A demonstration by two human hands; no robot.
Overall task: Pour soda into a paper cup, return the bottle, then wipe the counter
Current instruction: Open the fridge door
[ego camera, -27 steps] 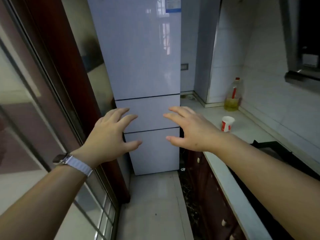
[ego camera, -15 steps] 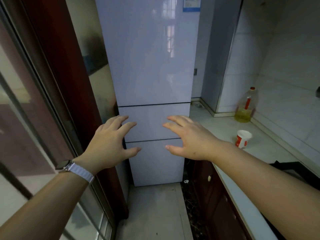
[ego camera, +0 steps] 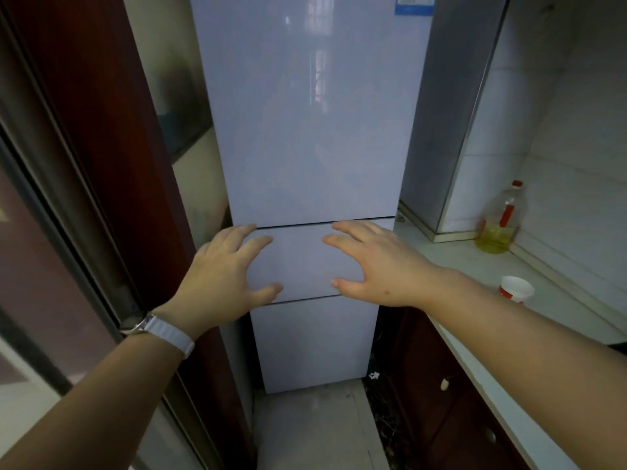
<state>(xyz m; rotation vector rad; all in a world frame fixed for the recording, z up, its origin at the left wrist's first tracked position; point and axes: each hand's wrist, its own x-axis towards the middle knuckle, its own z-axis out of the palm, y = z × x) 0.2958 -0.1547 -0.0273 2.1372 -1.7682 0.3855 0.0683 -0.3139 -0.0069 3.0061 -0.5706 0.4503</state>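
hands: both stretched out in front of the fridge [ego camera: 305,130], level with its middle drawer [ego camera: 298,262]
left hand [ego camera: 220,276]: fingers [ego camera: 256,240] spread apart and slightly bent, nothing in them. thumb sits low by the seam under the middle drawer, top fingertip up at the seam above it. honestly can't tell if the tips actually touch the fridge front or just float near it
right hand [ego camera: 380,266]: same deal, fingers [ego camera: 342,240] splayed and gripping nothing, thumb pointing back toward the left hand. contact with the drawer is a toss-up here too
watch [ego camera: 159,330]: white strap on the left wrist
paper cup [ego camera: 515,288]: white with red print, standing upright on the worktop [ego camera: 451,262], off to the right of the right hand and well apart from its fingers, just past the forearm
oil bottle [ego camera: 502,218]: clear with yellow liquid and a red cap, back in the corner of the worktop by the tiled wall, farther off than the cup
fridge: pale and glossy, three sections, all shut
cabinets [ego camera: 451,395]: dark wood fronts under the worktop with little round knobs
left side: dark red door frame [ego camera: 112,130] and a glass panel
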